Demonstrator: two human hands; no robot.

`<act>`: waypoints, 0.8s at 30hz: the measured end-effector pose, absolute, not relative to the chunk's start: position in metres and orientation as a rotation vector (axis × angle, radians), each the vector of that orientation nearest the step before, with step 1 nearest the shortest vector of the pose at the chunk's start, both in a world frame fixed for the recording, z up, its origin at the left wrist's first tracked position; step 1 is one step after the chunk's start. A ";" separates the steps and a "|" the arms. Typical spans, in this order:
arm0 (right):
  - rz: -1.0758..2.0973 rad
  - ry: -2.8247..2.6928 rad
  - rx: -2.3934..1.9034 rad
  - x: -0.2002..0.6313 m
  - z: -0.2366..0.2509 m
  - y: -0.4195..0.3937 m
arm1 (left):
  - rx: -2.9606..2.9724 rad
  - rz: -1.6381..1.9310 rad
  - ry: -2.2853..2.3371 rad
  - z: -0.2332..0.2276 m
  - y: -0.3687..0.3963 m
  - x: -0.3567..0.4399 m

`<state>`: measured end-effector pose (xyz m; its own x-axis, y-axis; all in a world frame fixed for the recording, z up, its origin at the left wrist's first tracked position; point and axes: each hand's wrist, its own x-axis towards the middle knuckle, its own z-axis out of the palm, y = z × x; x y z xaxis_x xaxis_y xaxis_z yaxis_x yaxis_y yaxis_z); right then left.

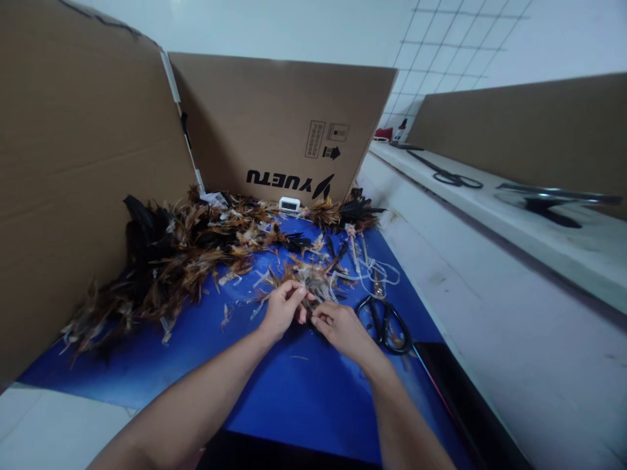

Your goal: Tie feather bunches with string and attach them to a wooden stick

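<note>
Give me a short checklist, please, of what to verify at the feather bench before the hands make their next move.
1. Left hand pinches the small feather bunch: ok.
2. Right hand grips the same bunch: ok.
3. Black scissors lie beside the right hand, untouched: ok.
4. Feather pile lies apart from the hands: ok.
5. Blue mat bare below the hands: ok.
6. Whether the bunch is tied: cannot tell.

Brown cardboard panels (274, 124) screen the rear and left of a blue-covered work surface (294, 385), a white ledge (490, 189) runs along the right, and white tiled wall (441, 59) stands behind under even light.
</note>
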<state>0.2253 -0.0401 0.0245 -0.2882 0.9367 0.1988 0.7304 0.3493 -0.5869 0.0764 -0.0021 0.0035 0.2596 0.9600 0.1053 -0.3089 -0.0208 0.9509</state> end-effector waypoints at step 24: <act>1.114 -1.320 -1.347 0.237 0.031 -0.037 | 0.932 1.106 0.638 0.005 -0.007 0.077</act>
